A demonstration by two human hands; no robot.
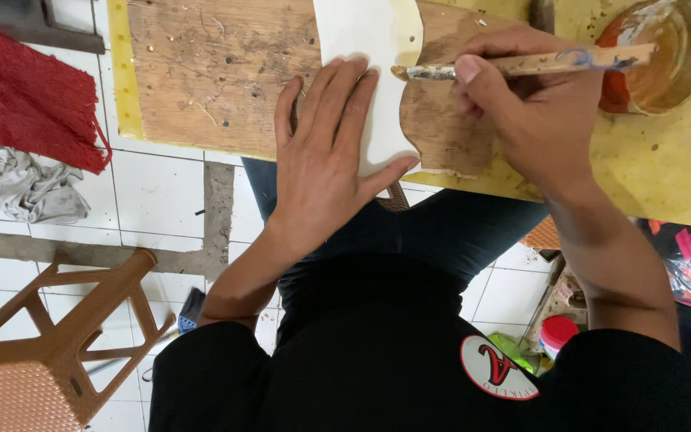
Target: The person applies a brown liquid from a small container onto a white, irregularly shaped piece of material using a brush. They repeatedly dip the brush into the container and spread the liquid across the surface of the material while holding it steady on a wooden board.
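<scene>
Firmly, brush (521, 64) in right grip (529, 112), over sheet (369, 48)

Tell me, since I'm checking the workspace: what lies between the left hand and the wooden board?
In the head view, a white sheet lies flat under the left hand, on the wooden board.

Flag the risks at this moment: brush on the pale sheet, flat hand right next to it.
1. The brush tip in the right hand works close to the left hand fingertips; they could get smeared.
2. The pale sheet is pinned only by that flat hand, so it may slide under a stroke.
3. The open jar of amber liquid sits by the right forearm; a pull back could perhaps knock it.
</scene>
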